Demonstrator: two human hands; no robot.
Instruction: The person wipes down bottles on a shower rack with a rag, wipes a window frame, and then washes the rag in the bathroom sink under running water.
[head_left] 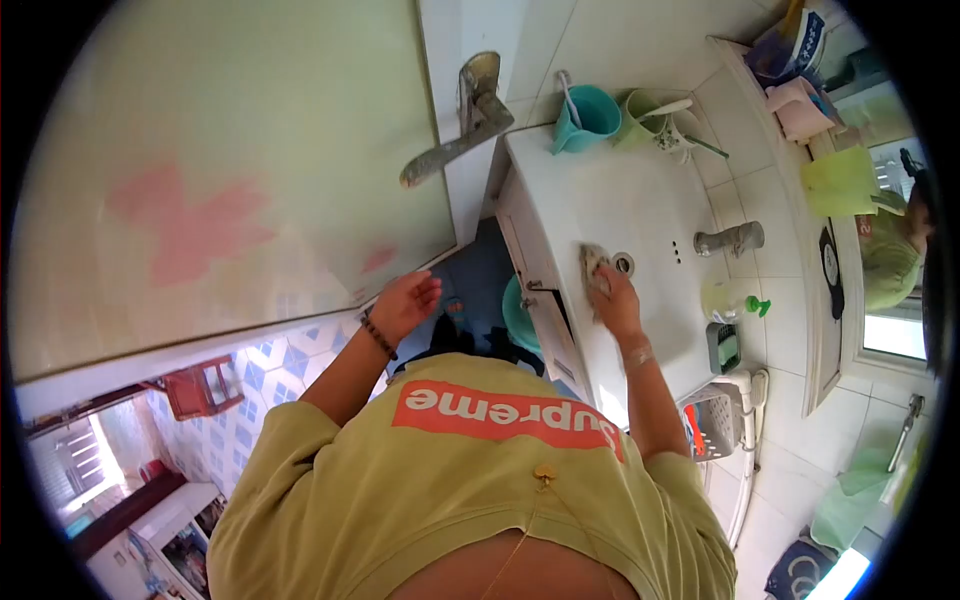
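Observation:
My right hand [617, 305] is closed on a crumpled, greyish-brown cloth [592, 264] and presses it on the white washbasin [640, 210], just in front of the drain [623, 264]. Part of the cloth is hidden under the fingers. Away from the basin, my left hand [408, 305] hangs in the air near the door's lower edge. Its fingers are curled together with nothing visible in them, and a dark bead bracelet circles the wrist. Behind the drain stands the metal faucet [730, 239].
Teal [588, 118] and green [640, 120] cups with brushes stand at the basin's far-left corner. A soap bottle with a green pump [722, 302] and a sponge holder [722, 347] sit along the wall side. The door handle [455, 145] juts out on the left.

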